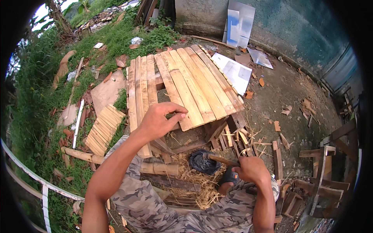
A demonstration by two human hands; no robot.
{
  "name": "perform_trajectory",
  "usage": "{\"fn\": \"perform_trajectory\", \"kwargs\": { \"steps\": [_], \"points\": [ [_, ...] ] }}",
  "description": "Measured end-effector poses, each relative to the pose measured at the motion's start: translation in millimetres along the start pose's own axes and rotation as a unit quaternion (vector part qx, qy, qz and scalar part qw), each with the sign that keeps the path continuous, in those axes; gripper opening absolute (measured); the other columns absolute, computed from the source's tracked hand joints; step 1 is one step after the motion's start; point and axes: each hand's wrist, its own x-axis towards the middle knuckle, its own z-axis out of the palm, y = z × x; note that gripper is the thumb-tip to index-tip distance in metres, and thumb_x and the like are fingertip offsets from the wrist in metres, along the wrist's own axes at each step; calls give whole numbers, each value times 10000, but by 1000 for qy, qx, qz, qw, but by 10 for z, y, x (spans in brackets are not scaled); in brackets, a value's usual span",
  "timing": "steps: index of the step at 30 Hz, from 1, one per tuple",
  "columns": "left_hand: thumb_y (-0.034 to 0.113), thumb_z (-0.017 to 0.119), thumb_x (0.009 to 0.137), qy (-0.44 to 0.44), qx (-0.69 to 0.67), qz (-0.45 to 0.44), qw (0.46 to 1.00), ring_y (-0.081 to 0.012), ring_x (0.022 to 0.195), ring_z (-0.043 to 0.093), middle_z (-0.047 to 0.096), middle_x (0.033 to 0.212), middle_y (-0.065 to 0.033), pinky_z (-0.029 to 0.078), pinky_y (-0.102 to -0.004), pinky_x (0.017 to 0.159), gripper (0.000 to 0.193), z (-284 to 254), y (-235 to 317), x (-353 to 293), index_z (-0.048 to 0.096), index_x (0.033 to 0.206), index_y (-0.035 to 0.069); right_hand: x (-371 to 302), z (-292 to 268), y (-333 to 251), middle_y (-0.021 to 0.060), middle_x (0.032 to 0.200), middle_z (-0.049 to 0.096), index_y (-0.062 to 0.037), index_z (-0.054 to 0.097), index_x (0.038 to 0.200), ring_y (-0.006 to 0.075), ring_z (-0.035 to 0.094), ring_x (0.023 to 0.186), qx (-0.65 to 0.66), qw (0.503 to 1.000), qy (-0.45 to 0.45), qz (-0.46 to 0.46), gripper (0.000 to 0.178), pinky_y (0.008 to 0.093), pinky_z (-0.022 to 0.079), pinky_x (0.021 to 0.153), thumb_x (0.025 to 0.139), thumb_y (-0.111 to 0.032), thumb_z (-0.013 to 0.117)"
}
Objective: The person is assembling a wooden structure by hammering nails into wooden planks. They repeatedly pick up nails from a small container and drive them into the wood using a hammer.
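Observation:
My left hand is over the near end of a low wooden slatted tabletop. Its thumb and forefinger are pinched together just above a slat's end; anything between them is too small to make out. My right hand grips a tool with a wooden handle beside my right knee, its head not clearly seen. The handle's free end points left, over a black pouch-like container holding small dark pieces, perhaps nails. A gap runs between two groups of the pale slats.
A small slatted panel lies on the grass at left, near a bamboo pole. Straw-like shavings cover the ground by my sandal. Wooden frames stand at right. Metal sheets lean on the wall behind.

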Motion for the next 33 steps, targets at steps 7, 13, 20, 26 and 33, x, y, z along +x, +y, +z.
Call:
{"fn": "perform_trajectory", "kwargs": {
  "steps": [7, 13, 20, 26, 33],
  "points": [
    [122, 731, 878, 15, 13, 9, 1000, -252, 832, 740, 761, 935, -137, 565, -353, 715, 150, 13, -3, -21, 769, 993, 32, -116, -68, 56, 228, 897, 717, -25, 732, 985, 414, 689, 906, 46, 999, 16, 19, 333, 510, 527, 805, 867, -336, 720],
    [111, 724, 882, 45, 12, 24, 999, -255, 836, 742, 762, 932, -141, 570, -354, 722, 142, 54, 4, -61, 771, 985, 26, -406, -290, 352, 220, 916, 710, -24, 719, 1083, 414, 681, 882, 175, 983, 30, -50, 405, 469, 516, 780, 876, -370, 745],
    [110, 716, 888, 59, 16, 15, 998, -265, 841, 743, 761, 941, -154, 572, -357, 744, 145, 77, -3, -72, 767, 983, 13, -695, -365, 555, 96, 821, 689, -1, 693, 1181, 169, 643, 711, 386, 921, -15, -50, 384, 324, 497, 639, 914, -267, 766],
    [114, 714, 888, 63, 14, 29, 997, -271, 830, 742, 760, 939, -160, 573, -359, 749, 157, 89, -19, -67, 763, 997, 12, -866, -346, 692, 6, 775, 633, 20, 680, 1173, 56, 523, 613, 539, 834, 2, -119, 368, 235, 400, 515, 927, -241, 762],
    [109, 709, 886, 63, 31, 30, 997, -283, 828, 742, 758, 945, -163, 577, -364, 757, 152, 82, -16, -74, 761, 992, 13, -713, -248, 435, 7, 721, 603, 19, 660, 1162, 51, 483, 541, 601, 783, 76, -138, 380, 210, 355, 463, 954, -290, 737]
  ]
}}
